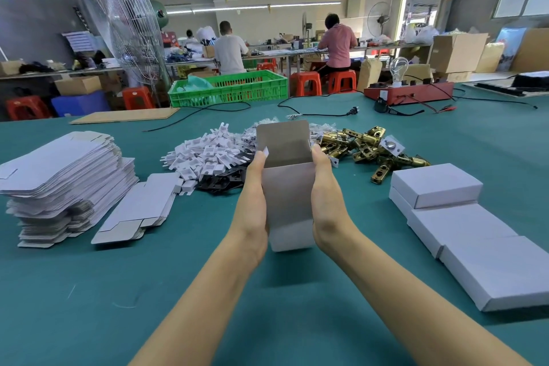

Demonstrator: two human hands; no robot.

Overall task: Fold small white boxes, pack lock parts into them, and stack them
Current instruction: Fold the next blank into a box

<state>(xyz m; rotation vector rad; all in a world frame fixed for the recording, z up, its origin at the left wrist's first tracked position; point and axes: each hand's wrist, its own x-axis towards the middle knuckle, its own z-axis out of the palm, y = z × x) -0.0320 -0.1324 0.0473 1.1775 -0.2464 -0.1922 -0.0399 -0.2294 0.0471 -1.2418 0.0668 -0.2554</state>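
A small white box [288, 187] is held upright above the green counter [89, 291], clasped between the left hand [252, 205] and the right hand [326, 202]. Each hand is pressed against one side wall, with the thumbs lying along the front edges near the open top; the other fingers are hidden behind the box, so how far they are curled cannot be told. The top flap of the box stands raised at the far side, and the brown inside is seen through the opening. The bottom end appears closed.

To the left, a tall pile of flat box blanks [62, 175] is stacked on the counter, with a lower pile [139, 211] lying just beside it. Beyond the box, a heap of white plastic parts [205, 154] is spread over some black flat parts [222, 183], and a heap of brass latch parts [371, 148] lies to the right of them. On the right, closed white boxes [463, 226] are set in a row, with one more box [435, 184] stacked on the far end of it
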